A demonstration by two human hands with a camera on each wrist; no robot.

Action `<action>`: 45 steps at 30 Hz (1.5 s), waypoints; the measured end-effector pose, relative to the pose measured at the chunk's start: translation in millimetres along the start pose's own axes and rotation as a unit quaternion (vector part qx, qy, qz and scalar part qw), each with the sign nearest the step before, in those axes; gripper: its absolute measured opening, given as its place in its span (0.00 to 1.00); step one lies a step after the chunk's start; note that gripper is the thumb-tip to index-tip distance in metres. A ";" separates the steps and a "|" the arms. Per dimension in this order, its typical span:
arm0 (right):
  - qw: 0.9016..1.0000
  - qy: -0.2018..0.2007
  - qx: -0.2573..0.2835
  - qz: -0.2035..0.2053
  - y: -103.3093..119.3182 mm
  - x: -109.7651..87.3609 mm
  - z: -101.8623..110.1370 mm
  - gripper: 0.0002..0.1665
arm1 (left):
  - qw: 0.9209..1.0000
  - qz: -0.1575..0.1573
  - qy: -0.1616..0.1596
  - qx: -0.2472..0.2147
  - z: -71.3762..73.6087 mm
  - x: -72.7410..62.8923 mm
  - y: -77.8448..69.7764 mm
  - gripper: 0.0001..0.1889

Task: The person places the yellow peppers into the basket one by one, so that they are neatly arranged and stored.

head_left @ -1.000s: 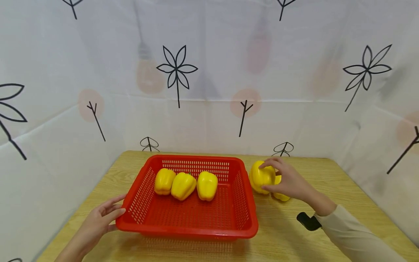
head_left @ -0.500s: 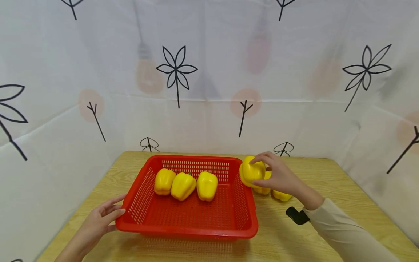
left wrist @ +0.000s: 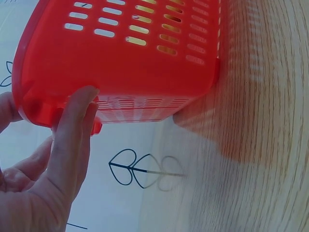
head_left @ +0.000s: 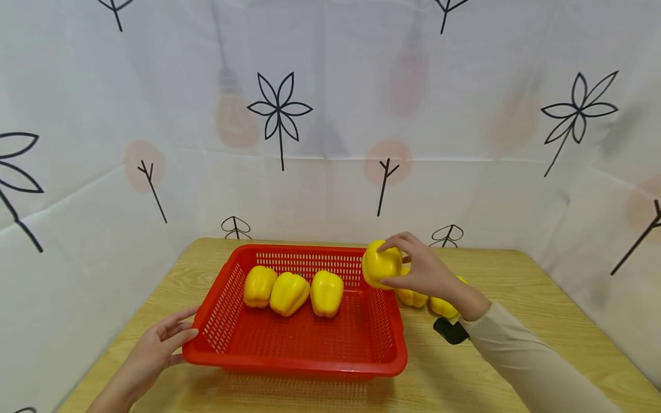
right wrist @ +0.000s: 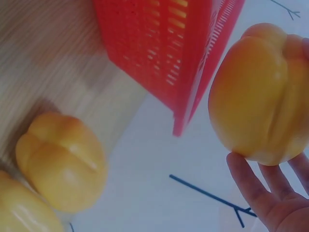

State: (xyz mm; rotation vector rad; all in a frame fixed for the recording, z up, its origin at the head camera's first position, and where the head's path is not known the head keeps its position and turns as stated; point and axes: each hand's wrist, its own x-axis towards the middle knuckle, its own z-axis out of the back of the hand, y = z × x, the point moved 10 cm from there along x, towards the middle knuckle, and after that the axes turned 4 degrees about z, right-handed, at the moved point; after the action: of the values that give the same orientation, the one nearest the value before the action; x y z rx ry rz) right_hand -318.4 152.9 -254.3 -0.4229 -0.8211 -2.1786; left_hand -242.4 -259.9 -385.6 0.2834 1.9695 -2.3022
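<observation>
My right hand (head_left: 428, 274) grips a yellow bell pepper (head_left: 379, 267), raised by the far right corner of a red plastic basket (head_left: 310, 367). In the right wrist view the held pepper (right wrist: 258, 96) is beside the basket's wall (right wrist: 145, 53), fingertips against its surface. At the basket's near left corner, my left hand (head_left: 152, 353) holds the rim; the left wrist view shows its fingers (left wrist: 72, 140) against the basket's outside. Three yellow peppers lie in a row inside: the left one (head_left: 260, 287), the middle one (head_left: 289, 293) and the right one (head_left: 327, 293).
Right of the basket, more yellow peppers lie on the wooden table (head_left: 516, 332), one close to the basket wall (head_left: 413, 297) and another farther right (head_left: 442, 308), partly behind the right arm. A patterned white cloth (head_left: 330, 195) hangs around the table's back and sides.
My right hand has carried the pepper leftward and up, from the table to the basket's right rim, uncovering peppers behind it. The left hand and basket have stayed in place.
</observation>
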 end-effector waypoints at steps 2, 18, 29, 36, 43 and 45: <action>1.000 0.002 0.006 0.001 1.8 3.0 -3.0 0.28 | 1.000 0.003 -0.005 -0.001 0.7 0.3 0.2 0.34; 0.999 0.017 0.037 0.012 23.9 29.3 -30.5 0.27 | 1.000 -0.005 -0.002 -0.010 2.3 0.5 0.9 0.33; 0.997 0.029 0.071 0.012 39.4 44.5 -51.5 0.27 | 1.000 -0.007 -0.015 -0.006 6.4 -0.1 2.7 0.31; 0.994 0.044 0.092 0.033 51.4 52.8 -68.7 0.27 | 1.000 -0.003 -0.021 -0.001 6.5 0.5 3.0 0.33; 0.991 0.080 0.105 0.027 56.6 53.1 -92.2 0.28 | 1.000 -0.007 -0.008 -0.009 3.8 1.7 2.6 0.32; 0.990 0.089 0.108 0.021 57.1 52.8 -97.9 0.28 | 1.000 -0.009 -0.008 -0.012 3.3 1.7 1.8 0.31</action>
State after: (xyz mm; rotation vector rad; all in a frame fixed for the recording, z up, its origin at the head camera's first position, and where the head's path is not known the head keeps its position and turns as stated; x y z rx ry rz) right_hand -314.2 29.6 -274.8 -0.1330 -0.9279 -2.0281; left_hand -243.9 -263.4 -387.2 0.2473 1.9991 -2.2822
